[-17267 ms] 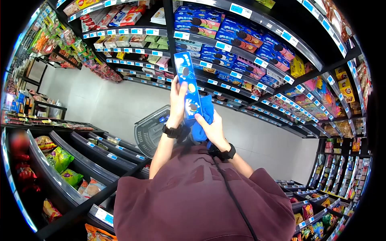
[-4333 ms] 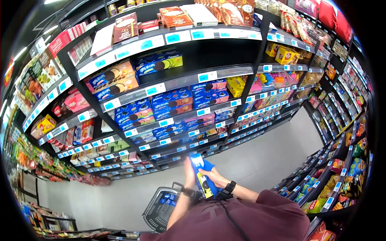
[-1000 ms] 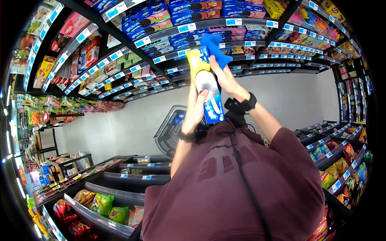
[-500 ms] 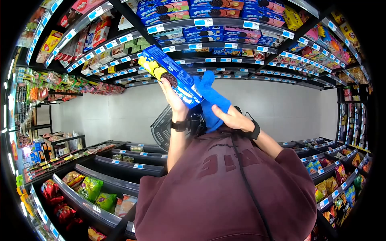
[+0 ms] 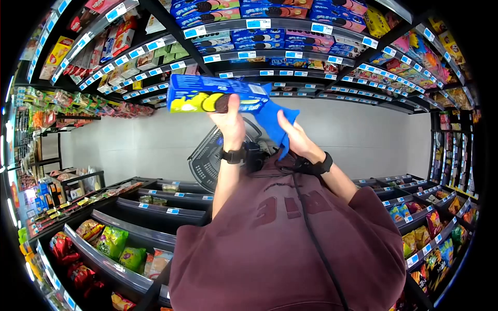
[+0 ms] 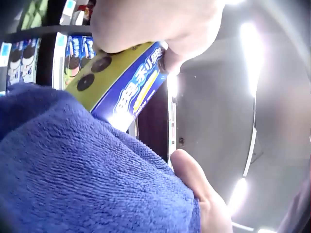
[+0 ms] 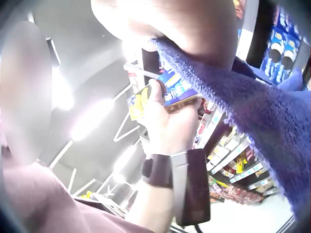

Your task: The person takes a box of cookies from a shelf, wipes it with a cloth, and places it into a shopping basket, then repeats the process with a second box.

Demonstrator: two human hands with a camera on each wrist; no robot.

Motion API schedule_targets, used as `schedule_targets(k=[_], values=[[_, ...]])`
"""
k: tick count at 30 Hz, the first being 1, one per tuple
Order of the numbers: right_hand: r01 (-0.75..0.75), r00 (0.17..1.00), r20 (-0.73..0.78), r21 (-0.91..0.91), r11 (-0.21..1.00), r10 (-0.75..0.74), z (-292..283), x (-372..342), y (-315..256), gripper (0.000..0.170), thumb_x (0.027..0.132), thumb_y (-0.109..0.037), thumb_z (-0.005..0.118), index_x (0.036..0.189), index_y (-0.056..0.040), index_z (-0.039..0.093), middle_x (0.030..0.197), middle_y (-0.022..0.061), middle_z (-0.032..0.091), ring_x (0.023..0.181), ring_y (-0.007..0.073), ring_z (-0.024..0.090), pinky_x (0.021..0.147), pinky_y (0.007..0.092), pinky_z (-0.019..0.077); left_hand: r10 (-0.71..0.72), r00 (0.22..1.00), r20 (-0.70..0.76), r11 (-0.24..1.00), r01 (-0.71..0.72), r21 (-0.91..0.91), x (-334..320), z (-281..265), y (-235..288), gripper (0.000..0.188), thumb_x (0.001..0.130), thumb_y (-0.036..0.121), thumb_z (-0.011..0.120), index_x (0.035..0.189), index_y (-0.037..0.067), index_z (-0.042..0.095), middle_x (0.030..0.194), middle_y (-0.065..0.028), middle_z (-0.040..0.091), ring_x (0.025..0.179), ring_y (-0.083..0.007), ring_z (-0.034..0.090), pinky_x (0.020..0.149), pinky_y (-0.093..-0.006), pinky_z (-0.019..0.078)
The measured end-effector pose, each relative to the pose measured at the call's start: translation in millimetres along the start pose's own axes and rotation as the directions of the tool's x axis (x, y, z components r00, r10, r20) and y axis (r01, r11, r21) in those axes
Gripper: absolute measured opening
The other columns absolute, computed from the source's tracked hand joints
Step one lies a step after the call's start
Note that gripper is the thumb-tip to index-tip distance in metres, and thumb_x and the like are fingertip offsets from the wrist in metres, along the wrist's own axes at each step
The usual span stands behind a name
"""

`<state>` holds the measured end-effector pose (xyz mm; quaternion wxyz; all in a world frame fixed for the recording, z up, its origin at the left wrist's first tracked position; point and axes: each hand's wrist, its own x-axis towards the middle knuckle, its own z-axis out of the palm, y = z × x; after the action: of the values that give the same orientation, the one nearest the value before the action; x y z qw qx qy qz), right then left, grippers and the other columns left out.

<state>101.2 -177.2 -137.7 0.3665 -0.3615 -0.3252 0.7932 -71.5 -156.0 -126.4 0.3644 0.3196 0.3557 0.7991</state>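
My left hand [image 5: 231,127] grips a blue and yellow box of sandwich cookies [image 5: 194,96], its thumb over the printed front. The box lies nearly level across the head view, its long side facing me. A blue terry cloth [image 5: 272,122] is in my right hand [image 5: 301,142], thumb on top, and it overlaps the right end of the box. In the left wrist view the cloth [image 6: 92,165] covers the near end of the box [image 6: 121,90]. The right wrist view shows the left hand [image 7: 170,124] around the box, beyond the hanging cloth [image 7: 252,121].
A grey shopping basket [image 5: 205,163] stands on the floor below my left forearm, with small blue items inside. Ahead are shelves of blue cookie boxes [image 5: 275,11] with price tags. Bins of bagged snacks [image 5: 111,241] line the near side. Grey floor [image 5: 353,135] runs between.
Over the last second the box has turned from upright to nearly level, its far end swinging left. The cloth has come down from the far end to the right end.
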Motion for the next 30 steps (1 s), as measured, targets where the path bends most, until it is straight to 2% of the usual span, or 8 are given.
schedule_targets(k=[6, 10, 13, 16, 19, 24, 28, 30], values=[[0.291, 0.947, -0.158, 0.065, 0.955, -0.278, 7.8, 10.2, -28.4, 0.058, 0.104, -0.041, 0.045, 0.144, 0.0007, 0.042, 0.142, 0.0100, 0.050, 0.127, 0.0183, 0.050, 0.108, 0.0343, 0.0383, -0.231, 0.950, 0.210, 0.898, 0.125, 0.422, -13.8, 1.7, -4.7, 0.036, 0.080, 0.007, 0.081, 0.107, 0.001, 0.057, 0.098, -0.0050, 0.066, 0.083, -0.0142, 0.064, 0.076, -0.0273, 0.0516], [0.578, 0.751, -0.111, -0.367, 0.729, -0.651, 22.6, -5.0, -40.1, 0.044, 0.105, -0.026, 0.047, 0.137, 0.0043, 0.048, 0.131, 0.0130, 0.058, 0.119, 0.0183, 0.053, 0.101, 0.0332, 0.0413, -0.006, 0.902, 0.432, 0.626, -0.334, 0.705, -15.3, 3.9, -9.1, 0.068, 0.068, -0.003, 0.081, 0.125, 0.001, 0.044, 0.117, -0.0165, 0.054, 0.109, -0.0324, 0.056, 0.093, -0.0403, 0.0452], [0.492, 0.778, -0.043, -0.579, 0.650, -0.627, 19.5, -17.4, -35.8, 0.027, 0.095, -0.007, 0.058, 0.121, 0.0016, 0.058, 0.116, 0.0148, 0.063, 0.109, 0.0243, 0.060, 0.094, 0.0361, 0.0470, 0.026, 0.856, 0.516, 0.515, -0.454, 0.727, -15.7, 5.2, -7.3, 0.069, 0.066, -0.006, 0.077, 0.126, 0.001, 0.044, 0.118, -0.0179, 0.053, 0.108, -0.0382, 0.053, 0.093, -0.0434, 0.0423], [0.618, 0.487, 0.490, -0.778, -0.111, -0.723, 21.3, -13.8, -58.6, 0.037, 0.075, -0.002, 0.065, 0.111, 0.0029, 0.063, 0.115, 0.0186, 0.062, 0.112, 0.0381, 0.058, 0.107, 0.0548, 0.0365, -0.031, 0.817, 0.576, 0.407, -0.516, 0.753, -11.3, 10.1, 2.2, 0.058, 0.067, -0.003, 0.071, 0.121, 0.002, 0.050, 0.117, -0.0168, 0.054, 0.105, -0.0367, 0.050, 0.086, -0.0425, 0.0378], [0.558, 0.586, 0.593, -0.790, -0.255, -0.553, 19.8, -17.3, -55.6, 0.048, 0.072, -0.003, 0.061, 0.119, 0.0033, 0.062, 0.127, 0.0165, 0.061, 0.134, 0.0356, 0.047, 0.116, 0.0537, 0.0270, -0.111, 0.785, 0.609, 0.367, -0.537, 0.759, -14.4, 11.4, 7.1, 0.045, 0.073, 0.007, 0.070, 0.115, 0.003, 0.054, 0.113, -0.0157, 0.052, 0.104, -0.0331, 0.048, 0.081, -0.0406, 0.0352], [0.589, 0.667, 0.068, -0.657, 0.470, -0.742, -2.7, 15.2, -66.3, 0.037, 0.093, -0.009, 0.049, 0.127, 0.0021, 0.059, 0.140, 0.0142, 0.055, 0.136, 0.0287, 0.046, 0.114, 0.0402, 0.0314, -0.267, 0.749, 0.607, 0.436, -0.468, 0.769, -15.4, 15.4, 11.2, 0.044, 0.078, 0.014, 0.073, 0.115, 0.001, 0.054, 0.108, -0.0152, 0.054, 0.102, -0.0344, 0.052, 0.082, -0.0427, 0.0394], [0.323, 0.838, -0.120, -0.679, 0.660, -0.533, -27.8, 24.6, -67.1, 0.033, 0.097, -0.015, 0.050, 0.125, -0.0026, 0.061, 0.133, 0.0160, 0.059, 0.120, 0.0249, 0.059, 0.100, 0.0363, 0.0442, -0.421, 0.682, 0.597, 0.748, -0.112, 0.655, -4.8, -1.6, -3.3, 0.061, 0.083, 0.018, 0.074, 0.136, 0.003, 0.049, 0.121, -0.0199, 0.059, 0.114, -0.0388, 0.057, 0.098, -0.0405, 0.0444], [0.339, 0.821, -0.007, -0.799, 0.497, -0.571, -37.6, 30.7, -62.8, 0.031, 0.097, -0.015, 0.051, 0.124, -0.0058, 0.062, 0.122, 0.0173, 0.064, 0.113, 0.0279, 0.063, 0.095, 0.0370, 0.0470, -0.535, 0.606, 0.589, 0.746, 0.011, 0.666, -2.5, -9.3, -12.9, 0.063, 0.088, 0.020, 0.071, 0.143, 0.002, 0.044, 0.137, -0.0188, 0.054, 0.127, -0.0267, 0.052, 0.105, -0.0354, 0.0415]])
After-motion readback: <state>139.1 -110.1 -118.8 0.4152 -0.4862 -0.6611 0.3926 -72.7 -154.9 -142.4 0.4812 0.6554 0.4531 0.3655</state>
